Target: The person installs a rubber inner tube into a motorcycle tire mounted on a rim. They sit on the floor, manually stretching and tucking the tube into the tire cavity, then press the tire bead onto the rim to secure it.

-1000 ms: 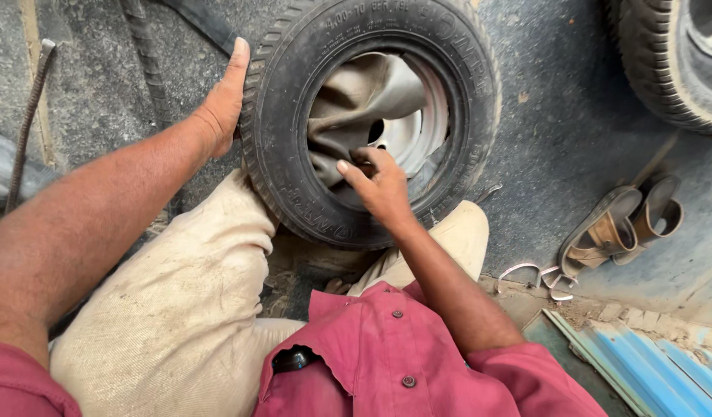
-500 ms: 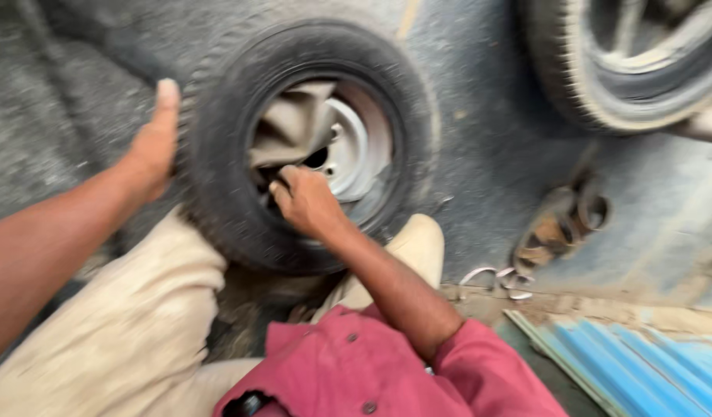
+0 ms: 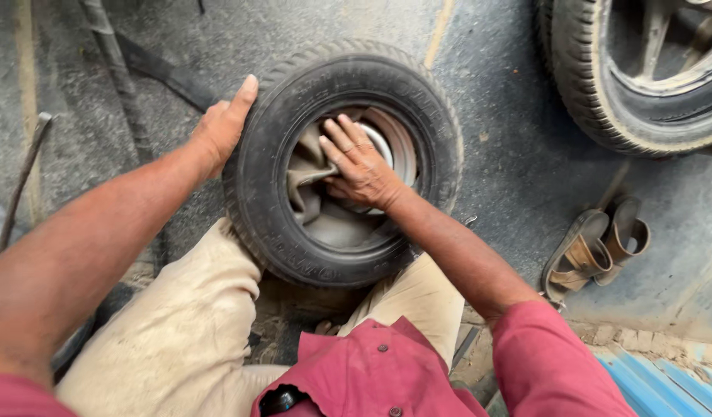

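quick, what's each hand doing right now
Left hand: open, flat against the small tyre tread.
Right hand: fingers down inside the tyre, on the grey inner tube; grip cannot be told.

big wheel (image 3: pixel 642 69): cut off at top and right | right hand (image 3: pixel 361 164): fingertips hidden inside small tire (image 3: pixel 278 193)

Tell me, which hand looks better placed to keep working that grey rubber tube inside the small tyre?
Probably the right hand: it already lies on the folded grey inner tube inside the small tyre. The left hand rests flat on the outer tread, apparently steadying the tyre, away from the tube.
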